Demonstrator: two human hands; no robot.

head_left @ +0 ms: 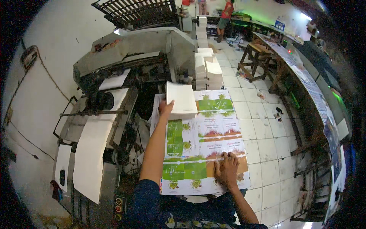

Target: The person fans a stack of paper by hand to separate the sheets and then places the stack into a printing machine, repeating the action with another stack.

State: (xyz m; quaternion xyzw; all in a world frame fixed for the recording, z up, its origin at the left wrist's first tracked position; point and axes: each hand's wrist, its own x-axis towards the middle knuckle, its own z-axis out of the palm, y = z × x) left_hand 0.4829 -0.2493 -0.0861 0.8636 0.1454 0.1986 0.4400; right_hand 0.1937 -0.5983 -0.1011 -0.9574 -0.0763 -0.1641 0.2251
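The work area is a room with a white-tiled floor [267,152] and a pale wall [45,23] along the left. A large grey metal machine [133,42] stands on the left side; a long, curved white paper strip [90,156] lies on its near section, and a column of round push-buttons [119,208] is fitted at its near right corner. The carrying surface directly in front of the operator is covered by a large white paper sheet printed with green and brown panels [183,171]. A squared stack of blank off-white paper [181,98] is located at the far left part of the sheet. The left hand [166,108] is closed on the left edge of the stack, thumb over the top face; its remaining fingers are partly hidden. The right hand [228,170] is open and grips nothing visible; it lies palm down near the sheet's near right corner, on a brown panel, fingers slightly bent. Further stacks of white paper [213,70] stand beyond the sheet's far edge. A dark wooden stool [257,57] and a long, paper-covered bench [301,76] occupy the right side. A person in a red top [227,11] stands in the background.
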